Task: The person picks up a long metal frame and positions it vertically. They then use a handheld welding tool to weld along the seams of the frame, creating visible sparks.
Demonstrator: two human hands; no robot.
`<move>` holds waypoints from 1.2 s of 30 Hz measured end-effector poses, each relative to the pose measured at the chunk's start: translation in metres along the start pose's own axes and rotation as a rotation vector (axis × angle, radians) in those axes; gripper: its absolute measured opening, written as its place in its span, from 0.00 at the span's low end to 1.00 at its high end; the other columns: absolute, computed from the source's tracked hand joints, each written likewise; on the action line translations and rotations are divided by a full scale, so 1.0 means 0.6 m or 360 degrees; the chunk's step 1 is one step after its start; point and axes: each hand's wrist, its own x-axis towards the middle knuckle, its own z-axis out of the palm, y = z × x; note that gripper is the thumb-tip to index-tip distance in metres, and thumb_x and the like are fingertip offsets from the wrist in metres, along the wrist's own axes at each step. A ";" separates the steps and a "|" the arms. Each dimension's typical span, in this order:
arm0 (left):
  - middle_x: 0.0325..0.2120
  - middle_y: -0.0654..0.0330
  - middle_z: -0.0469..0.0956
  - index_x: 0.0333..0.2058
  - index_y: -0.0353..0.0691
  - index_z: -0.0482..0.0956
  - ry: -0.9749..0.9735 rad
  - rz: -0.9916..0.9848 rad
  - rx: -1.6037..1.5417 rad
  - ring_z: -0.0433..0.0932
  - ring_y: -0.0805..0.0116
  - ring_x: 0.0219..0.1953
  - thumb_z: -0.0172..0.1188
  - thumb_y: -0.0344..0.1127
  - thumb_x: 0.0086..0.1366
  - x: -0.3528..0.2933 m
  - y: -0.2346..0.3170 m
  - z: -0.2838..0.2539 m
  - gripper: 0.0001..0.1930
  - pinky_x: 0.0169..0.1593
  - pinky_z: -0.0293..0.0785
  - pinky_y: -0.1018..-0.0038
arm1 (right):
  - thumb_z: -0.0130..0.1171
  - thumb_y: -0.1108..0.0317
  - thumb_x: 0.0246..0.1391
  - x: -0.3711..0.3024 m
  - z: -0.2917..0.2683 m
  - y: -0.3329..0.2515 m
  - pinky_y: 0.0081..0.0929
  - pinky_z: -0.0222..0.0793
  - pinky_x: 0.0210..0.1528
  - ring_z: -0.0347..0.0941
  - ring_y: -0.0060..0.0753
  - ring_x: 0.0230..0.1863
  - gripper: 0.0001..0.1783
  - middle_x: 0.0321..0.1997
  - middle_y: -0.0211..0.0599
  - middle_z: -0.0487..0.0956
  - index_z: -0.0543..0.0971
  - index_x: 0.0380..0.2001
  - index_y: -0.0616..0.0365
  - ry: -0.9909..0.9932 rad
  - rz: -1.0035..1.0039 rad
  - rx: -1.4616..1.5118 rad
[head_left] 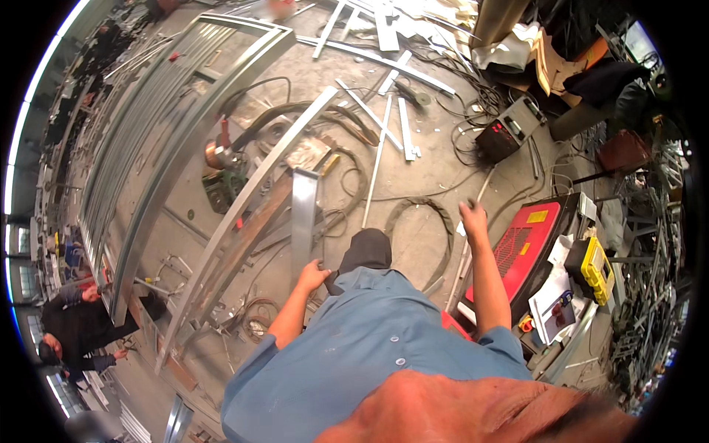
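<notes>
My left hand (315,275) hangs low beside a wide shiny metal channel (303,210), its fingers loosely apart, and no held thing shows. I cannot tell whether it touches the metal. Farther right, my right hand (474,218) is out over the floor with fingers slightly bent and apart. A thin pale rod (486,184) passes behind it, and a small white scrap (461,229) shows beside its fingers; neither looks gripped. Between my hands is a dark-clad knee or foot (367,249). A long metal bar (258,173) slants across the left side.
A large metal frame (170,148) stands at left, with another person (81,325) near its lower end. A red-topped machine (528,240) and a yellow-black case (591,272) lie right. A box with a red display (502,136), coiled hose (421,207), cables and offcuts litter the floor.
</notes>
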 end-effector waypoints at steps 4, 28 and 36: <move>0.44 0.41 0.84 0.59 0.29 0.75 -0.0018 -0.0115 0.0056 0.84 0.52 0.48 0.71 0.41 0.56 0.115 0.056 0.037 0.34 0.53 0.79 0.62 | 0.62 0.64 0.64 0.085 0.058 -0.293 0.32 0.69 0.63 0.75 0.36 0.59 0.31 0.59 0.47 0.79 0.68 0.65 0.67 -0.0588 -0.0286 0.0447; 0.48 0.39 0.83 0.56 0.29 0.78 0.0053 -0.0549 -0.0503 0.83 0.55 0.49 0.51 0.25 0.62 0.590 0.664 -0.054 0.22 0.53 0.77 0.64 | 0.67 0.64 0.54 0.623 0.218 -0.832 0.42 0.73 0.54 0.76 0.54 0.53 0.30 0.54 0.48 0.78 0.73 0.58 0.64 -0.2767 -0.1241 0.0540; 0.44 0.41 0.84 0.56 0.35 0.78 0.0182 -0.0784 -0.0758 0.84 0.46 0.48 0.65 0.34 0.56 0.788 0.702 -0.038 0.27 0.50 0.78 0.62 | 0.67 0.65 0.54 0.957 0.356 -0.984 0.41 0.74 0.55 0.77 0.52 0.52 0.30 0.53 0.48 0.78 0.73 0.58 0.63 -0.3183 -0.1005 0.0495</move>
